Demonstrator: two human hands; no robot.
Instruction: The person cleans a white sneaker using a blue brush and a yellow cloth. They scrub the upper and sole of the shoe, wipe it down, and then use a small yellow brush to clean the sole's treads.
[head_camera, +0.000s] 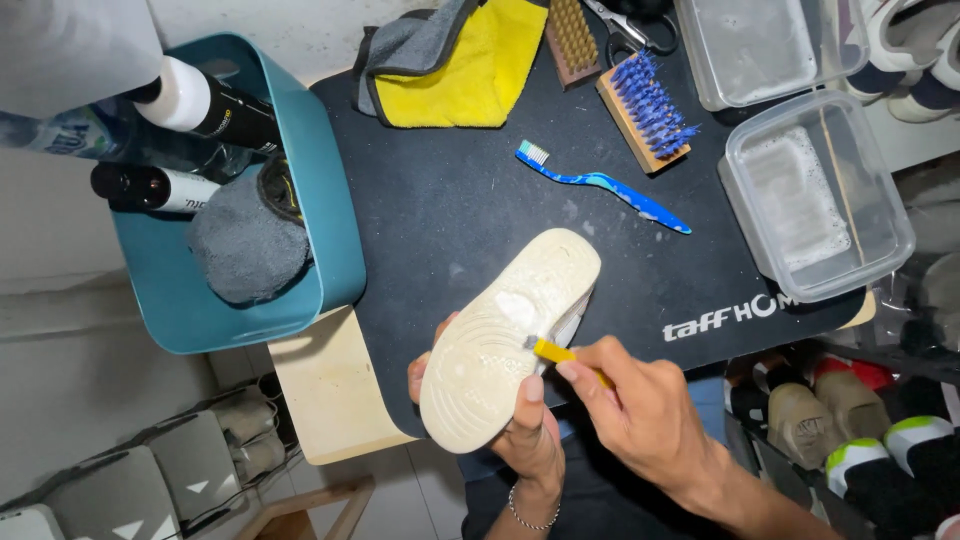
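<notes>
At the far left a teal bin (340, 250) stands on the mat's (450, 210) edge, holding bottles (205, 105) and a grey cloth (245, 245). Right of it, over the mat's near edge, a shoe (500, 345) is held sole-up. The left hand (525, 435) is closed around its heel end from below: the thumb is laid on the sole, and fingertips show at the far side.

The step in hand is judged to be scrubbing of the sole. A small yellow-handled brush (555, 352) is pinched between the thumb and curled fingers of the right hand (640, 415), and its head is pressed to the sole's right edge, about midway along.

The shoe's long axis runs diagonally, heel toward the wearer at lower left, toe pointed up and right toward a blue toothbrush (600, 185). For the next move, short strokes along that axis appear to be required, with the left grip kept firm.

Farther right lie a blue-bristled brush (645, 110) and two clear tubs (815, 195).
</notes>
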